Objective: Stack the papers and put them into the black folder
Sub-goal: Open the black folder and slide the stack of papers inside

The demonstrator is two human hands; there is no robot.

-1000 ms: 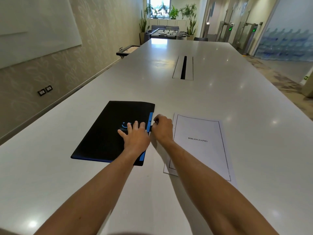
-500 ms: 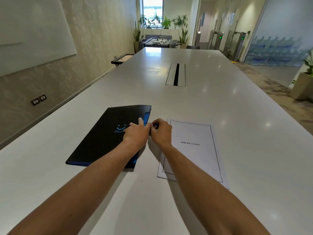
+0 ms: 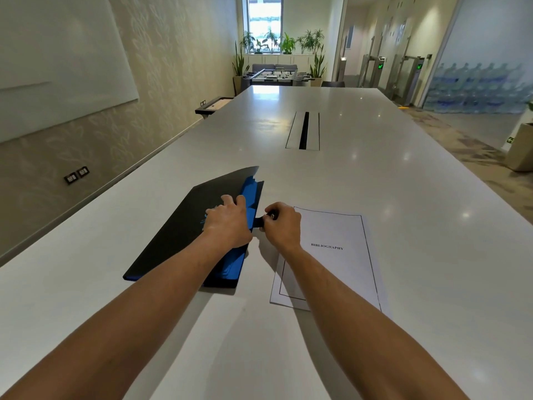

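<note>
Surroundings: long white conference table, cable slot set along its centre line well beyond the work area. Whiteboard on the wall off the left edge, wall sockets below it. Foosball table and potted plants past the far end, turnstiles and stacked water bottles off the far right corner. Nothing lying between the folder and the papers apart from the hands.

Task items: black folder flat near the left edge, front cover lifted partway, blue inner lining exposed along the opening side. Paper stack just right of the folder, squared, top sheet headed BIBLIOGRAPHY, lying flat and untouched.

Hands: left hand on the folder cover, fingers curled over its free edge, raising it. Right hand between folder and papers, closed in a narrow pinch on a small black closure tab at the folder's right edge, knuckles just short of the paper's top-left corner. Both forearms reaching in from the near edge.
</note>
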